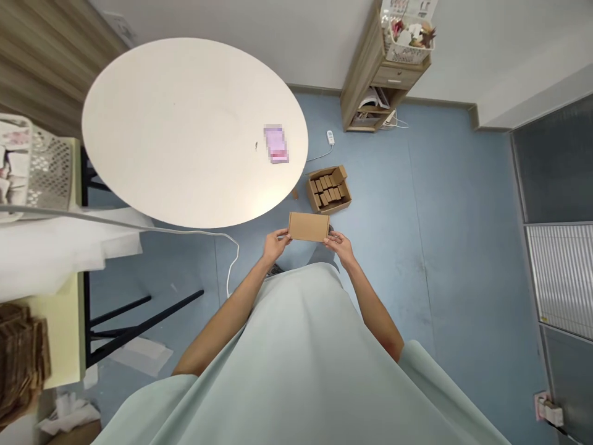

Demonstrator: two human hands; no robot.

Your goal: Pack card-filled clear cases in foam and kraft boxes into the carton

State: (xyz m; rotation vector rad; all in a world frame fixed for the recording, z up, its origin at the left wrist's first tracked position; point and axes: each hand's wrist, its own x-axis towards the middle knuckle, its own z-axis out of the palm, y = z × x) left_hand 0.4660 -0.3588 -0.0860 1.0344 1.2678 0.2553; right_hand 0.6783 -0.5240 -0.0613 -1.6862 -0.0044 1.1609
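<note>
A flat brown cardboard box (309,227) is held level in front of me, its lid closed. My left hand (277,243) grips its left end, thumb and fingers pinching the edge. At the opposite end, my right hand (340,246) has its fingers closed on the right edge. Just beyond the held box, an open carton (345,201) stands on the floor with several small brown boxes (327,185) packed upright inside.
A white oval table (185,136) is at the upper left, bearing a blurred pink-purple item (277,144). A wooden cabinet (365,68) stands by the wall. A white cable (204,233) crosses at left, near a side table (60,346) with stacked cardboard (21,358).
</note>
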